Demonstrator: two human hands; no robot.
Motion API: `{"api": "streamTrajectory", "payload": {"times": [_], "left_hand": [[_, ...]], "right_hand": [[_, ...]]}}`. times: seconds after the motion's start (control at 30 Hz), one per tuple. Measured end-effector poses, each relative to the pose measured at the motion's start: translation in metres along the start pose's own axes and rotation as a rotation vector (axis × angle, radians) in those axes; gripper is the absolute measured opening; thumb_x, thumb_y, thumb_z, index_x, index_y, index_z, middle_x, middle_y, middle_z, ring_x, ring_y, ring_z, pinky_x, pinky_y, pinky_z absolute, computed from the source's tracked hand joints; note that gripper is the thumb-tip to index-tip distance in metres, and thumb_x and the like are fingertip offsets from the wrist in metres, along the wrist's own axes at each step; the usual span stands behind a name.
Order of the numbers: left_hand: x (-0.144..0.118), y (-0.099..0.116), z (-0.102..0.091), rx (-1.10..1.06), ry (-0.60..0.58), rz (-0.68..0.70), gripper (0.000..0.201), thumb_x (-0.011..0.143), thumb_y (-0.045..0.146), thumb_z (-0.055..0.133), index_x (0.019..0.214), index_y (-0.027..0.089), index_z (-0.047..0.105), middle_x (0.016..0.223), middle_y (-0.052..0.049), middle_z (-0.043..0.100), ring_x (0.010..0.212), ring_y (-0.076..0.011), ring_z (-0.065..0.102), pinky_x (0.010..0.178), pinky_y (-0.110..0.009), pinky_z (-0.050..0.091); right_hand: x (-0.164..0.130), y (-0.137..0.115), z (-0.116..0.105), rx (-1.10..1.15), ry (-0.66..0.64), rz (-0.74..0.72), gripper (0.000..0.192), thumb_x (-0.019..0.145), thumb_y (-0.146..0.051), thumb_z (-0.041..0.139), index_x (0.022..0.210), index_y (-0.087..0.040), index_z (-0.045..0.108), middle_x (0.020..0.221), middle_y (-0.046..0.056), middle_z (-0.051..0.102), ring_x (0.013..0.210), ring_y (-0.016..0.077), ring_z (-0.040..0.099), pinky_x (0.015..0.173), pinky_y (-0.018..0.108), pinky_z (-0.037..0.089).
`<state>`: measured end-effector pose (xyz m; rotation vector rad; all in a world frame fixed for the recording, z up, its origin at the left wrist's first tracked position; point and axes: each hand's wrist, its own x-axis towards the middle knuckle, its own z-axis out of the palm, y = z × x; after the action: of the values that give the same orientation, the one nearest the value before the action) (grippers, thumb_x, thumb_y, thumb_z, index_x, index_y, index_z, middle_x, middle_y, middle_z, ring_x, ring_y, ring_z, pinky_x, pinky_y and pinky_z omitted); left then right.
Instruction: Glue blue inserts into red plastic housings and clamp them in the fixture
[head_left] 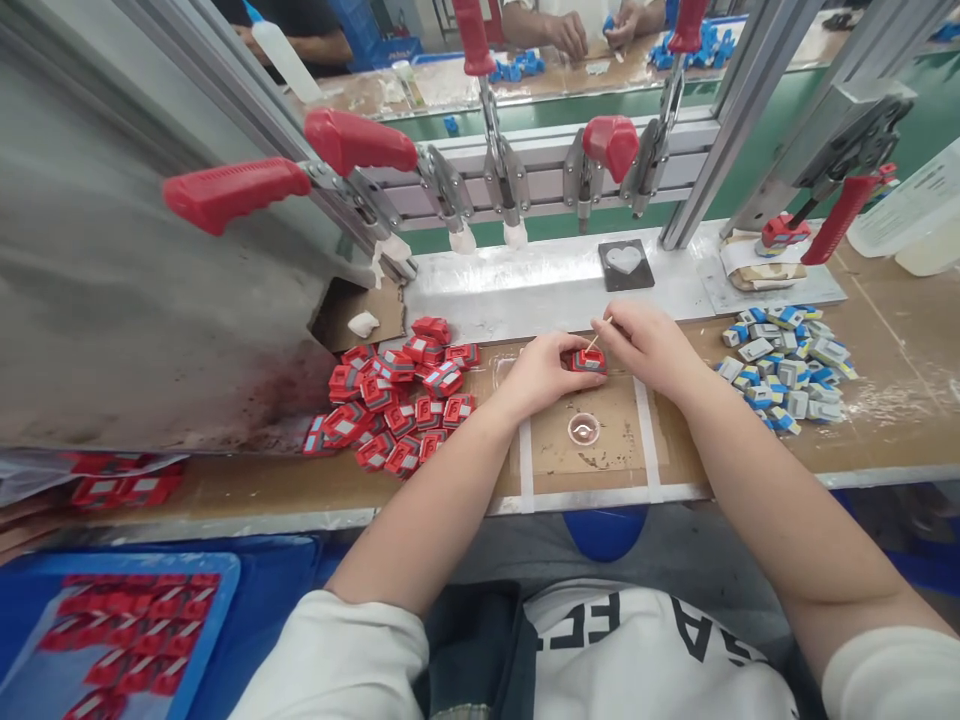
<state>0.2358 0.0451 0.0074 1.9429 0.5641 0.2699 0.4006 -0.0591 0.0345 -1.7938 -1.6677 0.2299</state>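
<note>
My left hand [546, 372] is closed on a small red and grey plastic part [588, 360] above the taped cardboard sheet. In my right hand [646, 338] a thin wooden stick [596, 338] is pinched, its lower end at the top of the red part. Nearer to me on the cardboard [556, 465] sits a small round clear cup [583, 429]. A heap of similar red parts [401, 395] lies left of my left hand. To the right of my right arm, small grey, blue and yellow parts [793, 365] are piled.
Toggle clamps with red handles [360, 142] line a metal frame behind my hands. On its base lies a dark block with a heart shape [626, 262]. A blue tray [225, 600] of red parts is at lower left. Across the bench, a person's hands [592, 35] handle blue pieces.
</note>
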Motion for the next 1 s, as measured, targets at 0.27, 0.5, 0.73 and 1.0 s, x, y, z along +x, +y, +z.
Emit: {"api": "streamTrajectory", "payload": {"times": [0.27,0.5,0.73,1.0], "left_hand": [[-0.002,0.004,-0.002,-0.047,-0.022,-0.046,0.038,0.072,0.038,0.085,0.102,0.016,0.077,0.089,-0.004,0.075,0.078,-0.018,0.067,0.07,-0.028,0.052],[0.001,0.001,0.0,-0.16,0.049,-0.053,0.035,0.074,0.034,0.082,0.102,0.015,0.075,0.086,-0.004,0.075,0.072,-0.0162,0.067,0.067,-0.027,0.053],[0.007,-0.007,0.001,-0.131,0.186,0.046,0.034,0.072,0.024,0.079,0.105,0.016,0.077,0.103,-0.007,0.078,0.096,-0.023,0.072,0.086,-0.032,0.057],[0.004,0.001,0.004,-0.015,0.285,0.075,0.041,0.073,0.031,0.084,0.112,0.02,0.077,0.11,-0.008,0.075,0.104,-0.0261,0.07,0.098,-0.04,0.054]], "right_hand": [[0.0,0.003,-0.007,-0.039,0.003,-0.012,0.031,0.097,-0.025,0.05,0.071,-0.024,0.032,0.07,-0.001,0.044,0.066,0.0166,0.039,0.065,0.031,0.027],[-0.007,-0.004,-0.014,0.335,-0.047,-0.213,0.036,0.103,-0.036,0.05,0.07,-0.022,0.042,0.065,-0.004,0.04,0.063,0.0131,0.039,0.063,0.028,0.03],[-0.013,-0.016,-0.011,0.295,-0.405,-0.309,0.047,0.101,-0.04,0.055,0.062,-0.019,0.039,0.059,-0.006,0.033,0.057,0.0094,0.031,0.059,0.027,0.024],[-0.022,-0.032,-0.005,0.13,-0.462,-0.217,0.051,0.104,-0.048,0.046,0.062,-0.018,0.049,0.058,-0.004,0.044,0.057,0.0107,0.038,0.059,0.025,0.028]]}}
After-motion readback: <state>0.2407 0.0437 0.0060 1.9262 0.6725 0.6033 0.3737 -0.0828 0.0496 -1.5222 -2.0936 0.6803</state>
